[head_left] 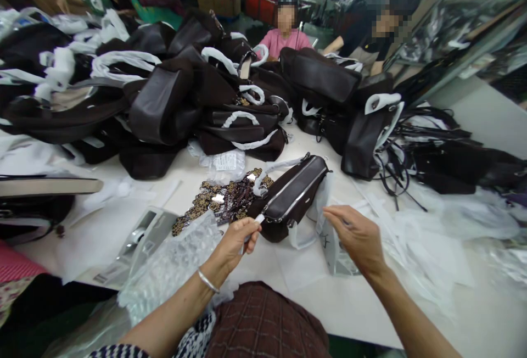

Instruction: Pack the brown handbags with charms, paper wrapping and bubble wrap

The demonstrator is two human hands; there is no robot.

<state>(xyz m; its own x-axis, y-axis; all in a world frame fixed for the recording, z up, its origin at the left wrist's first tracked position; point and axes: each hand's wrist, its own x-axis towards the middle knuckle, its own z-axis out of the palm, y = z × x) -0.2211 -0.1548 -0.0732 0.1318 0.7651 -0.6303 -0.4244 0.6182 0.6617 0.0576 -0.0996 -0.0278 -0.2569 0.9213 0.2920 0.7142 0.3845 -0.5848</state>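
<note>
In front of me a dark brown handbag (297, 189) lies on the table, with two light zip lines along its top and a handle wrapped in white. My left hand (240, 237) is closed at the bag's near left end, pinching a small white piece (259, 218) between thumb and finger. On the other side, my right hand (357, 237) is closed with its fingertips together, beside clear plastic wrapping (323, 204). What it holds, if anything, is too small to make out. Patterned brown and gold flower-shaped pieces (220, 200) lie in a heap left of the bag.
Dark bags (162, 100) with white-wrapped handles are piled across the table's far side. Bubble wrap (177, 262) and a grey box-like object (142, 237) lie near my left arm. Plastic sheets (411, 237) spread at right. Co-workers (284, 39) are beyond the pile.
</note>
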